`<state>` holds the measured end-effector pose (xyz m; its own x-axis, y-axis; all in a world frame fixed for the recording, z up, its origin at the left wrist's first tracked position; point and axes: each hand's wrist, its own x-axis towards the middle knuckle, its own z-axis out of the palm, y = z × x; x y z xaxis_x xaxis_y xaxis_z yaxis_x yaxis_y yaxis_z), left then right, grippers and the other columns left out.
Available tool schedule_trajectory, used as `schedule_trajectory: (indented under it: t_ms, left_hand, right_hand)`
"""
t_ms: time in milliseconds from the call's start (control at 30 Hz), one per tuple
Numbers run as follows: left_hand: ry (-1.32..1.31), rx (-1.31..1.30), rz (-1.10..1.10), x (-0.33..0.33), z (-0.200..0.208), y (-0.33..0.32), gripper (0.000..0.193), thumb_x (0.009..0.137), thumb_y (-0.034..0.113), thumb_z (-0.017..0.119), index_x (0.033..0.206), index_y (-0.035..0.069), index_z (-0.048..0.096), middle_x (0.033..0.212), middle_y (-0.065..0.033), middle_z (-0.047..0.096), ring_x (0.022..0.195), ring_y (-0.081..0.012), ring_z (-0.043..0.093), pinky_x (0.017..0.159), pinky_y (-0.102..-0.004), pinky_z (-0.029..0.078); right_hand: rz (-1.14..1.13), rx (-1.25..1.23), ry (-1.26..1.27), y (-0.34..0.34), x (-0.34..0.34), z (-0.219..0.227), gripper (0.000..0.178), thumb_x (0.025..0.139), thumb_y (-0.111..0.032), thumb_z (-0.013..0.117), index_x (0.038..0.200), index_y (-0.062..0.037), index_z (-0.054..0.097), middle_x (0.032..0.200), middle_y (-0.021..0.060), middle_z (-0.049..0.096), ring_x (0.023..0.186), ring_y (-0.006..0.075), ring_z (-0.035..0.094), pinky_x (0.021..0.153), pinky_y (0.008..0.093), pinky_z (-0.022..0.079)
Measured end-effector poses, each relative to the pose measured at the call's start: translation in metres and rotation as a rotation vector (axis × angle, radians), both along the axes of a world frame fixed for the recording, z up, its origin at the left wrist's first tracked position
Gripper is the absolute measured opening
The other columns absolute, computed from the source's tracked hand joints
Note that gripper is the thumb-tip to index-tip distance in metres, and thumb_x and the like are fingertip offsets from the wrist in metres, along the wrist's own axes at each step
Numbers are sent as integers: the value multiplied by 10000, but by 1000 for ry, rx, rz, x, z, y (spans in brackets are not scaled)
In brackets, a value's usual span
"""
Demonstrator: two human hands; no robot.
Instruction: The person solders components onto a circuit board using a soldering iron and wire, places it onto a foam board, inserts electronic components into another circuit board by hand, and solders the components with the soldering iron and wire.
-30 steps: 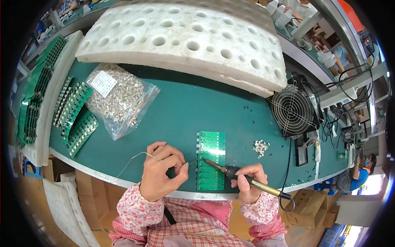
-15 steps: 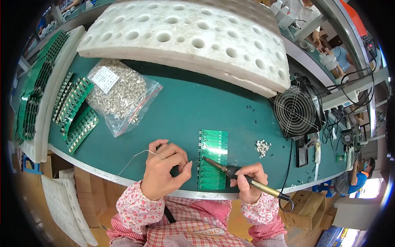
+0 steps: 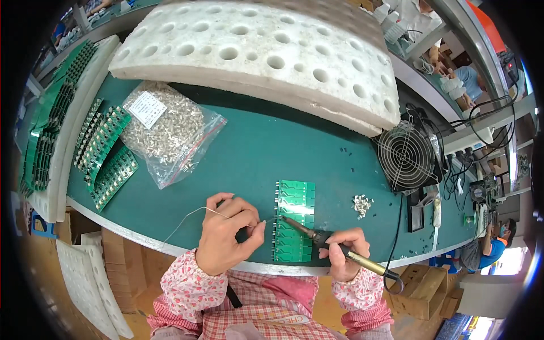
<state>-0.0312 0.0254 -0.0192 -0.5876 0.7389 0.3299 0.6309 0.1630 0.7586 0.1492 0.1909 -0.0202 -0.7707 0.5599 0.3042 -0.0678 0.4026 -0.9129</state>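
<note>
While the left hand (image 3: pixel 229 233) pinches thin solder wire (image 3: pixel 190 213) and the right hand (image 3: pixel 345 263) grips a soldering iron (image 3: pixel 367 263), a green circuit-board panel (image 3: pixel 296 207) lies between them on the tabletop (image 3: pixel 243 147); likely light, stiff and brittle, it suits holding by its ends. Whether the iron touches it is unclear.

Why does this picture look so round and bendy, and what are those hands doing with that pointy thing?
There's no robot here, just a person's bare hands. A wide fisheye camera on their head looks down, making straight edges curve. The left hand holds a thin wire. The right hand holds a soldering iron, a pen-shaped tool, its tip over a green circuit board. On the green table lie a clear bag of small metal pieces, a little heap of shiny bits, and more boards.
</note>
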Motion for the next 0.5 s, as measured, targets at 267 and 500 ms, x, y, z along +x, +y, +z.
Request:
schedule_trajectory:
  t_ms: [267, 500]
  left_hand:
    - [2, 8, 0, 0, 0, 0, 151, 708, 58, 696, 643, 71, 560, 751, -3, 608, 723, -169, 570, 934, -402, 365]
    - [26, -23, -8, 0, 1, 1, 147, 718, 58, 698, 659, 81, 565, 754, 6, 608, 722, -155, 568, 920, -393, 360]
  right_hand:
    - [2, -39, -10, 0, -3, 2, 110, 828, -52, 642, 890, -14, 560, 625, 55, 637, 532, 111, 637, 495, 224, 491]
    - [29, 4, -57, 1, -3, 4, 111, 823, -45, 648, 892, -19, 565, 607, 46, 634, 531, 102, 629, 515, 224, 483]
